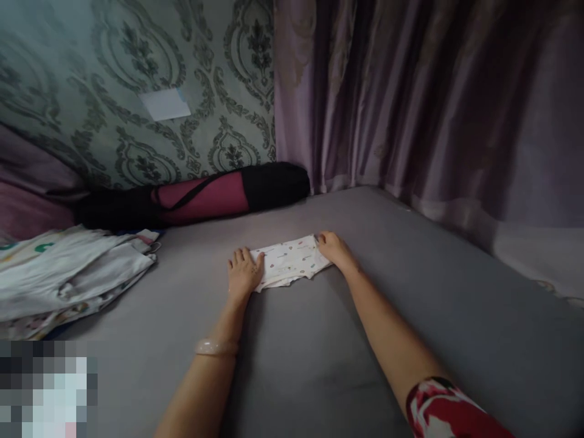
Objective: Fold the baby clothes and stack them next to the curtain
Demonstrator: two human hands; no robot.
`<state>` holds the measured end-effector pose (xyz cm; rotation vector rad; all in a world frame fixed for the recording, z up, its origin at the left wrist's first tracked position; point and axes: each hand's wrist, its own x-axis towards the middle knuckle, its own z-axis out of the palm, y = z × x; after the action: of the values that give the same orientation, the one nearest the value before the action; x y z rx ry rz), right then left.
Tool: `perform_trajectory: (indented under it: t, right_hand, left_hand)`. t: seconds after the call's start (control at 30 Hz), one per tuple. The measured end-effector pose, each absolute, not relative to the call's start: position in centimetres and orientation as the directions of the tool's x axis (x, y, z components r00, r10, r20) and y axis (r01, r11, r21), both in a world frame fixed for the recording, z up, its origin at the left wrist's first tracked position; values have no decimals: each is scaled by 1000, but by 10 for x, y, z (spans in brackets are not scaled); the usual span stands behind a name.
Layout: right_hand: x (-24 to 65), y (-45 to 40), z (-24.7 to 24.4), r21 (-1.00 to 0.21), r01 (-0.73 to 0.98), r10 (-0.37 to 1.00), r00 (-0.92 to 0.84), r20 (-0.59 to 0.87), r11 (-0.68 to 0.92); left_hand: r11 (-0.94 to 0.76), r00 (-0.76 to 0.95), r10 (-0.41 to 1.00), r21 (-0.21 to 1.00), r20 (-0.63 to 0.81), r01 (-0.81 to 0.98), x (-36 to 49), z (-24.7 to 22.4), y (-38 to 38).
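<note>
A small white garment (287, 261) with a scattered coloured print lies folded in a wide strip on the grey bed sheet (292, 353). My left hand (244, 271) rests at its left end, fingers stretched out and the thumb over the cloth's edge. At the right end, my right hand (335, 248) pinches the upper corner between thumb and fingers. The garment's lower edge is uneven, with small points of cloth sticking out. Its exact kind I cannot make out while it is folded.
A heap of clothes (73, 280) lies on the bed to the left. Along the patterned wall rests a long black and magenta bag (205, 198) with a strap. Purple curtains (387, 97) hang behind and to the right. The bottom left corner is blurred out.
</note>
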<state>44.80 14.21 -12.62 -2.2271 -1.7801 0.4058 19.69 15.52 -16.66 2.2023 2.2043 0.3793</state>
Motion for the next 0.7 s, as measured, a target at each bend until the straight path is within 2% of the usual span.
perform_trajectory:
  t: [0.1,0.27,0.37,0.43,0.57,0.7]
  right_hand:
    - [460,137,-118,-367,877,951,285,-123,-311]
    - [456,123,-109,-362,879,950,274,-152,-311]
    - [453,121,-105,-375,874,950,267,-161,-309]
    - [454,121,-106,-387,868,949,267,-167,-312]
    - [457,124,-111,-409,857,948,257,-189,-314]
    - [451,128,-117,-430,843,945,258,-203,-323]
  left_hand:
    - [85,-123,969,180,216,980,199,-161,150]
    - [198,-228,945,146,234,969,199,-157,148]
    - [197,-217,965,139,147,970,191,-154,155]
    - [204,-211,977,163,26,965,182,-150,162]
    - [313,-261,941,265,-215,912,164,-143,170]
    - [351,-254,934,530,-250,772,157,-136,161]
